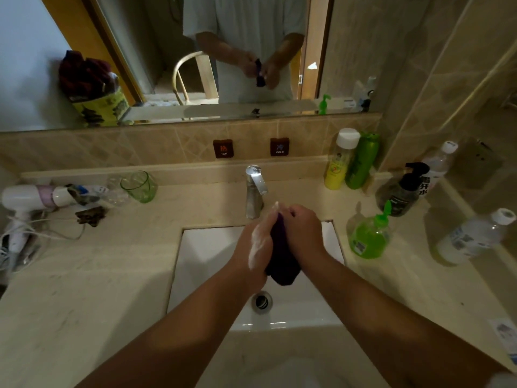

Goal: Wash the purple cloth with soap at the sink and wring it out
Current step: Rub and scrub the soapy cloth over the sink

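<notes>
Left hand (256, 242): closed, lather along its edge. Right hand (303, 233): closed, facing the left, pressed close. Both forearms bare, converged forward; both gripped one cloth (281, 256) between them.

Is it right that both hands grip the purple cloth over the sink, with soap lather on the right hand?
Not quite. In the head view the lather is on the left hand, not the right hand. Both do grip the purple cloth over the sink.

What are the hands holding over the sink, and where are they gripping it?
The purple cloth, bunched between left hand and right hand, gripped along its upper part; its lower end hangs free.
</notes>
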